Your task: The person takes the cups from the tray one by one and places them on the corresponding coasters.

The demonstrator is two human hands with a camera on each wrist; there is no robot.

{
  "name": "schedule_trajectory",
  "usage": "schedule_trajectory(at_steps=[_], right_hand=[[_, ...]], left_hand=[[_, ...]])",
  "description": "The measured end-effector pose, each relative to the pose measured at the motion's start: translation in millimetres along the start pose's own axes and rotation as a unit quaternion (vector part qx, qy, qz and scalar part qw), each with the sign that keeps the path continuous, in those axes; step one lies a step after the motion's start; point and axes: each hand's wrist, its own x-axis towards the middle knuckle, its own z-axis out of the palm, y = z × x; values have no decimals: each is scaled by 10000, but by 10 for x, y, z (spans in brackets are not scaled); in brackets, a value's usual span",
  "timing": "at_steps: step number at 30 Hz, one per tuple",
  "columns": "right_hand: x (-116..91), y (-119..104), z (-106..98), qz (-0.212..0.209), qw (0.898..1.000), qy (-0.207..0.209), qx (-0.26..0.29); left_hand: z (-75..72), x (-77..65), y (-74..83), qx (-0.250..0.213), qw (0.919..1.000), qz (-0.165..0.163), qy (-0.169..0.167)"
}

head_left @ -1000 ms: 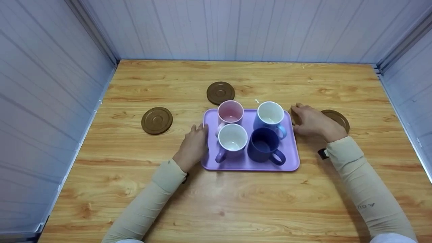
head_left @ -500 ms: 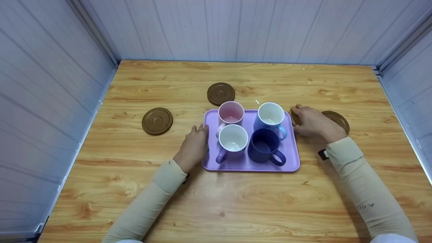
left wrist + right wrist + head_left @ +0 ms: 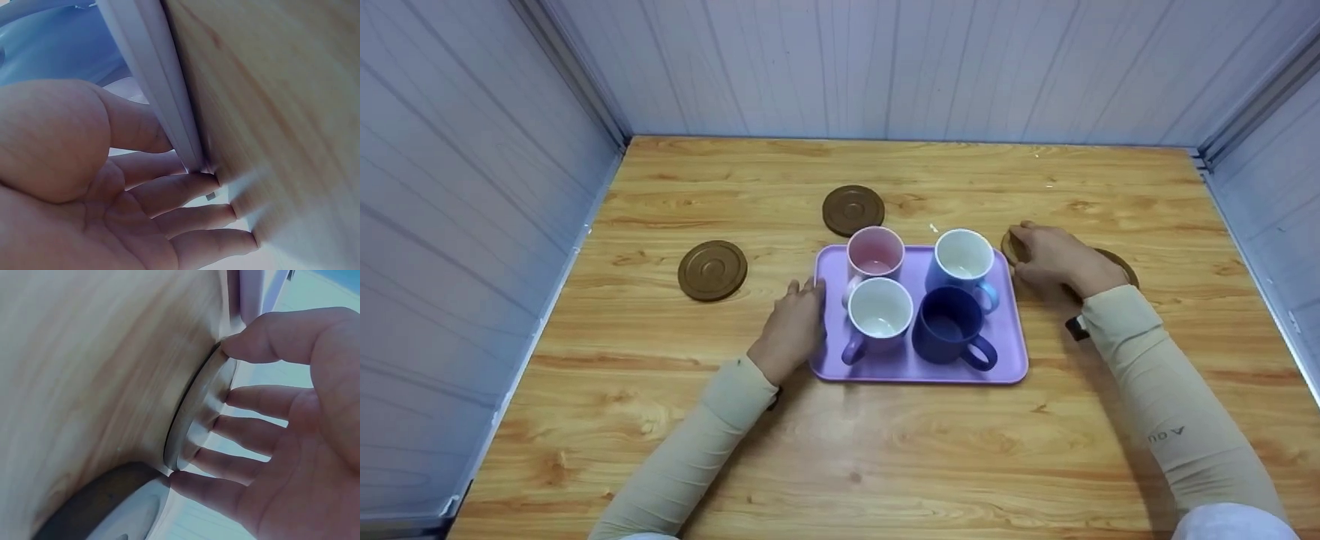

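Note:
A purple tray [image 3: 1005,352] bears a pink mug [image 3: 876,255], a light blue mug [image 3: 963,256], a navy mug [image 3: 949,324] and a white-lined mug with a purple handle [image 3: 879,309]. My left hand [image 3: 790,328] pinches the tray's left rim, its thumb over the edge and its fingertips at the outside and on the table. Just beyond the tray's right edge, my right hand [image 3: 1057,256] holds a round brown coaster [image 3: 194,413] flat on the table, thumb and fingertips spread around it. That hand mostly covers the coaster in the head view.
A second coaster [image 3: 1121,266] lies partly hidden beneath the right wrist, close to the held one. Two more lie apart, one left of the tray [image 3: 712,270] and one behind it [image 3: 853,211]. Pale panels [image 3: 885,75] wall the table at the back and sides.
My right hand has shifted slightly away from me with its coaster, and more of that coaster shows. The left hand, tray and mugs keep their places; the head view tilts a little.

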Motion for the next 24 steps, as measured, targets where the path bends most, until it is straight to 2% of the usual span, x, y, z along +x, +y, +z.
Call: schedule_trajectory(at_steps=[4,11,19,24], right_hand=[[62,10,-48,90,9999,-105,44],[181,21,-143,307,9983,-183,450],[295,32,-177,417,9981,-187,411],[396,-37,-182,514,9967,-221,595]], left_hand=[[-3,-3,10,-36,10000,-43,-34],[-7,3,10,85,10000,-39,-2],[16,9,12,192,9997,138,33],[12,-2,13,107,9999,23,13]])
